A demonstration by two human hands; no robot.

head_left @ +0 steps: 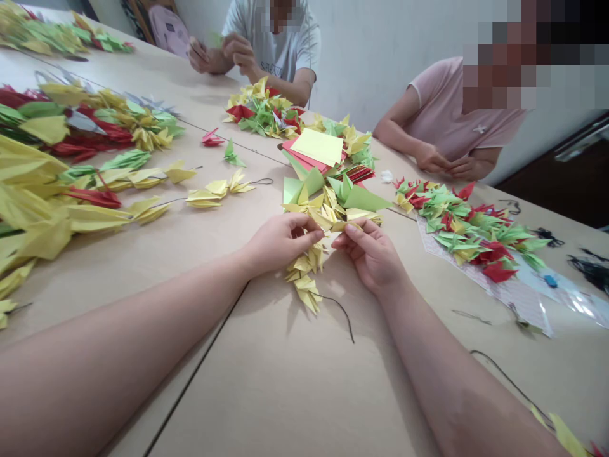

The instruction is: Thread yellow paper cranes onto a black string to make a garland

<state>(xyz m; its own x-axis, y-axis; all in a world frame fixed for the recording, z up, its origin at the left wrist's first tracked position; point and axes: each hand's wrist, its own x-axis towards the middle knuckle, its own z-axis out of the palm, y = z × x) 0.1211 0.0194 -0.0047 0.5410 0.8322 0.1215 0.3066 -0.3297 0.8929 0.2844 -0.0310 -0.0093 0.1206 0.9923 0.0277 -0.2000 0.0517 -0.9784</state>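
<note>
L hand [280, 244], R hand [368, 254] hide part of yellow paper cranes [304, 270].

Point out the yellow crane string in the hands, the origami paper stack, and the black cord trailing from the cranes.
Yellow crane string [305, 289]: head view, on the lower hanging cranes.
Origami paper stack [316, 146]: head view, on the top yellow sheet.
Black cord [343, 316]: head view, on the loose end over the table.

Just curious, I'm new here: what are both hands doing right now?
Left hand: closed, pinching a strand of yellow folded-paper cranes.
Right hand: closed, pinching the same strand.
</note>
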